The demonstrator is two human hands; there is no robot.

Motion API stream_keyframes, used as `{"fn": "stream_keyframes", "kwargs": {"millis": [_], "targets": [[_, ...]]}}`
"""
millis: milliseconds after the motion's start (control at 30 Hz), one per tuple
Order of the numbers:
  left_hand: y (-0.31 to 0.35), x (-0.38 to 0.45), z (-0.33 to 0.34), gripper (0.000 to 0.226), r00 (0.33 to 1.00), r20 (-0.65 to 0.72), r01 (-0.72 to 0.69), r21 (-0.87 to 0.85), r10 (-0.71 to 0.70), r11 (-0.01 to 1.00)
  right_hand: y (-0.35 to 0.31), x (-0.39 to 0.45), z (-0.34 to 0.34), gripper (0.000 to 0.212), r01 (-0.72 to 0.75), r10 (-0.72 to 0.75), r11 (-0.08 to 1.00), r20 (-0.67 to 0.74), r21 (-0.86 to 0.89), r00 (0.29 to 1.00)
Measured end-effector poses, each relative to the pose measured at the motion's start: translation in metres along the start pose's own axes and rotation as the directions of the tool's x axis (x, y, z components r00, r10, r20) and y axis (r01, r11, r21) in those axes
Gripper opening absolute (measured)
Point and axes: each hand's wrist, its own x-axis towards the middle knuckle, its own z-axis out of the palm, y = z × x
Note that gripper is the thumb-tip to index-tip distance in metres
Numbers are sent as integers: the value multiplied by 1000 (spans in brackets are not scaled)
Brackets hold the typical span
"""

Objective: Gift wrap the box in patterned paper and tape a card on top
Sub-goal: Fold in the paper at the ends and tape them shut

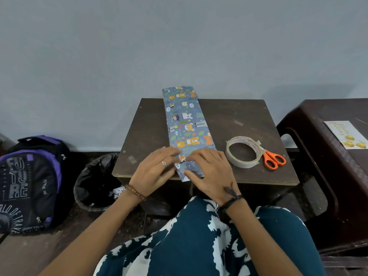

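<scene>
A long box (186, 124) covered in blue animal-print paper (189, 164) lies lengthwise on a small dark table (239, 116), its far end toward the wall. At the near end, the left hand (153, 172) and right hand (211, 172) press the folded paper flap down with flat, extended fingers. A tape roll (243, 152) and orange scissors (273, 158) sit just right of the box. The card (345, 134) rests on a stool (318, 156) to the right, well apart from the box.

Both hands (185, 168) pressing paper folds at wrapped box (186, 124) end, table (239, 116)
</scene>
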Motion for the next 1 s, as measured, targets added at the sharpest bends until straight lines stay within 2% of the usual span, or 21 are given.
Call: {"fn": "stream_keyframes", "kwargs": {"millis": [67,167,267,367,533,667,833,933,1000], "targets": [[1,2,3,14,1000,21,18,-37,-17,999,6,-5,-16,34,-62,40,976,109,208,993],[6,3,6,12,998,10,69,-73,-69,995,13,-18,-34,29,-200,185,910,77,363,980],[9,4,8,8,994,-37,102,-112,-106,988,22,-23,-39,21,-252,284,903,-44,349,958],[9,4,9,17,991,-35,122,-165,-129,979,30,-24,-36,28,-263,309,904,-90,336,947],[6,2,8,8,977,-18,200,-287,-214,937,31,-25,-28,38,-225,250,941,-72,253,966],[8,4,8,10,964,-33,238,-333,-264,912,33,-25,-28,34,-237,261,921,-38,310,965],[9,3,10,13,952,-31,275,-355,-306,893,26,-26,-31,38,-362,364,846,73,391,929],[10,5,8,13,951,-33,277,-351,-307,894,20,-25,-24,42,-411,401,859,99,305,911],[11,5,7,12,951,-26,280,-345,-308,896,19,-22,-18,35,-434,434,862,59,263,899]]}}
